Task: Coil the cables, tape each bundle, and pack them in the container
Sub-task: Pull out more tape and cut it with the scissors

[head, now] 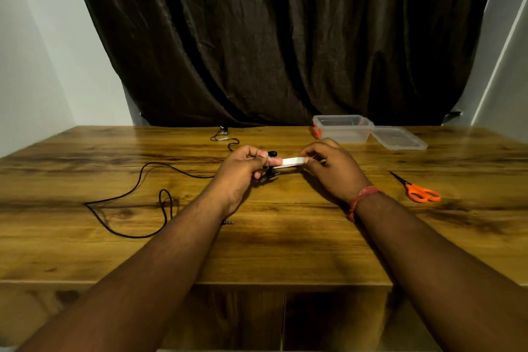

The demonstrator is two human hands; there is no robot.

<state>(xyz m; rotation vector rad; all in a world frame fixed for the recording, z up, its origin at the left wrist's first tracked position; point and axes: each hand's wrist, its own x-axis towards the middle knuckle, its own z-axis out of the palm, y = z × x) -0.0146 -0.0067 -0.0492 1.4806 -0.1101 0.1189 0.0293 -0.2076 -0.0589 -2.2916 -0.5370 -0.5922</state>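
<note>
step in hand, by judgement: taping a bundle. nearest the viewer, a loose black cable lies uncoiled on the wooden table at the left, its plug just beside the left forearm. beyond it, the left hand has its fingers curled round a small black bundle, part hidden in the fist, and its fingertips hold one end of a white tape strip. the right hand pinches the other end of the strip between thumb and fingers; the strip spans the gap between the two hands. the next move likely calls for wrapping the strip round the bundle while the coil is kept tight. orange scissors lie to the right, apart from both hands. farther back, a thin earphone wire lies loose. at the far right stands the clear container, open, its lid touching its right side. nothing blocks the path to the container; the loose cables remain to be coiled.
</note>
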